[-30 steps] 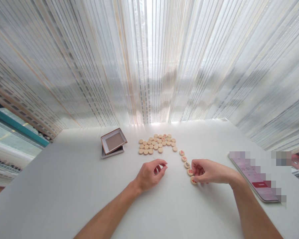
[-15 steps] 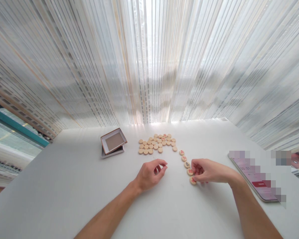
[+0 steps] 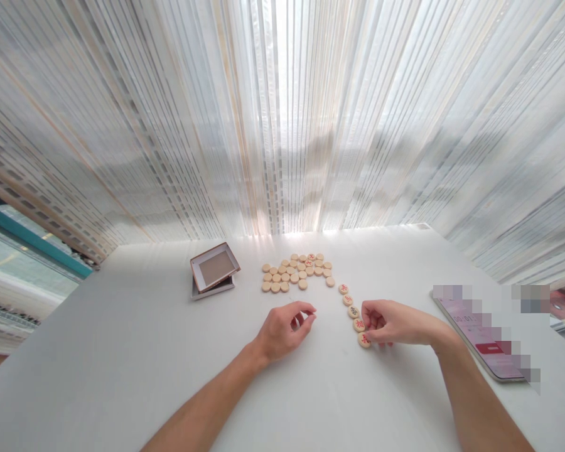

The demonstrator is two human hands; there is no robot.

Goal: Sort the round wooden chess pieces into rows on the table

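Observation:
Several round wooden Chinese chess pieces with red or black characters form a slanting row, with a black-marked piece (image 3: 353,312) in its middle. My right hand (image 3: 395,321) is closed at the near end of this row, thumb and fingers on the edge of the nearest red-marked piece (image 3: 363,339). That piece lies flat on the table, touching or almost touching the piece beyond it. Left of the row, my left hand (image 3: 287,329) rests on the table, empty, with thumb and forefinger curved and a gap between them.
Beyond my hands lies a cluster of mostly blank-side-up pieces (image 3: 294,278), two showing red characters. An open box (image 3: 215,268) stands to their left. A phone (image 3: 483,342), partly pixelated, lies at the right. Translucent strip curtains (image 3: 273,125) hang behind the white table (image 3: 122,351).
The nearest red-marked piece has shifted very slightly away from me, toward the row, with my right hand on it. My left hand has stayed almost still.

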